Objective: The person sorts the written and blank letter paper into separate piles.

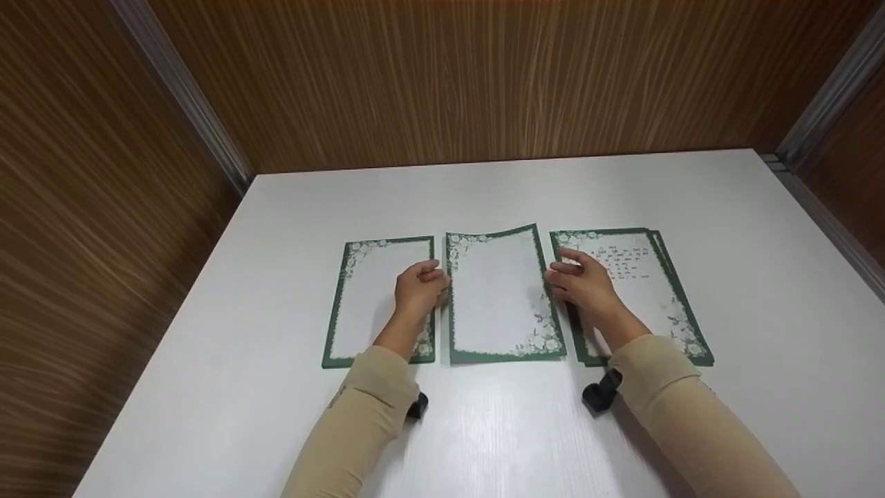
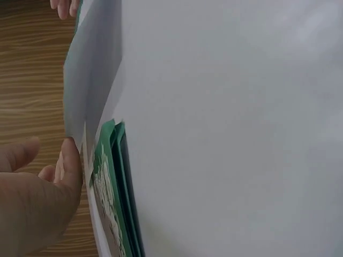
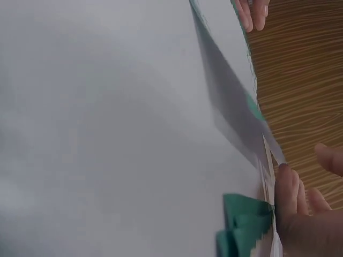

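Note:
A sheet of paper (image 1: 494, 297) with a green floral border lies in the middle, its upper right corner curling up. My left hand (image 1: 420, 290) touches its left edge with the fingers; in the left wrist view the thumb stands apart from the fingertip (image 2: 69, 152) at the paper. On the opposite edge is my right hand (image 1: 584, 283), fingers touching the sheet, thumb away from it in the right wrist view. Both wrist views show the sheet bowed, with a shadowed gap under it. My left forearm overlaps the left stack (image 1: 366, 297); my right hand is over the printed stack (image 1: 629, 304).
All the papers lie on a white table (image 1: 498, 429). The left stack's top page looks blank inside its border, while the right one carries lines of text and has slightly uneven edges. Wood-grain panels (image 1: 470, 83) stand behind and beside the table. Black wrist devices (image 1: 599, 395) hang under the sleeves.

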The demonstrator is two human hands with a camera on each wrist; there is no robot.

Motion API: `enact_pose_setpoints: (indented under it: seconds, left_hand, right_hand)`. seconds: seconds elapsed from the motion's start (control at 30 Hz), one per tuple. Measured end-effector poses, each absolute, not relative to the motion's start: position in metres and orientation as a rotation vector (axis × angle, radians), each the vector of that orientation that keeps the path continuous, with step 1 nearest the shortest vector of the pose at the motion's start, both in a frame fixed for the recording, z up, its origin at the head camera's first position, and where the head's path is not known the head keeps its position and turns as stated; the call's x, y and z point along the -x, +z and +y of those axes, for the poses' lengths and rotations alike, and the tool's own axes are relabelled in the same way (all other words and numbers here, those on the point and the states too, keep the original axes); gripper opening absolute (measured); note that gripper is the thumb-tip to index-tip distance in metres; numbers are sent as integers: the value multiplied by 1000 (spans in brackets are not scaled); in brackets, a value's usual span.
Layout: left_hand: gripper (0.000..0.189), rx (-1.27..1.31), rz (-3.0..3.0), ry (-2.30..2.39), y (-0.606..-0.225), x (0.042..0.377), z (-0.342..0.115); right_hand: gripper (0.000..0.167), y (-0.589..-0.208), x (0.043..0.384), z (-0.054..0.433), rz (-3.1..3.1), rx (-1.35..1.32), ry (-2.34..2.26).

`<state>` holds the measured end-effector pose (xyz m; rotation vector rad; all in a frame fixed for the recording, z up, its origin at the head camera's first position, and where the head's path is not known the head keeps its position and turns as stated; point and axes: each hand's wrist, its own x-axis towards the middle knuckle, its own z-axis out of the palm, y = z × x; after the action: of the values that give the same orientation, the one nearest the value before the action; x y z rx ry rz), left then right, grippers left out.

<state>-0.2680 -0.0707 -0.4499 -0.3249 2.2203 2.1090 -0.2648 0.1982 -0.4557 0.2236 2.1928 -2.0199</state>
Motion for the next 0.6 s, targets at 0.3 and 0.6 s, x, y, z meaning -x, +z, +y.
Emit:
enact_pose_setpoints:
  seconds: [0.3, 0.6]
  left_hand:
    - [48, 300, 2175, 2074, -451, 267, -72]
    - [42, 297, 2257, 1937, -451, 266, -77]
  right_hand:
    - [66, -460, 264, 196, 2211, -165, -1999]
    - [53, -463, 265, 195, 2213, -208, -1937]
